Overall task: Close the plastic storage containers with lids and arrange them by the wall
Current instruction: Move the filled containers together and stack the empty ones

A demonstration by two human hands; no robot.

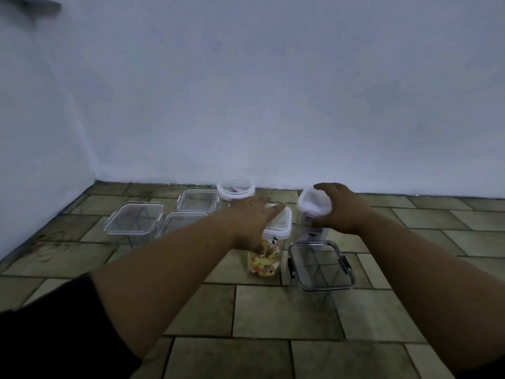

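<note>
Several clear plastic containers stand on the tiled floor near the wall. My left hand (252, 222) grips the white lid of a tall container with colourful contents (266, 262). My right hand (340, 212) grips the white lid of a second tall container (314, 205) just to its right. In front of that one stands a container with a dark-framed lid (321, 265). By the wall sits a round white-lidded container (236, 188). To the left are three square clear-lidded containers (134, 221) (197, 199) (183, 218).
The pale wall (273, 105) runs across the back and meets a side wall at the left corner. The stone-tiled floor (273, 318) stretches toward me. My dark sleeve fills the lower left.
</note>
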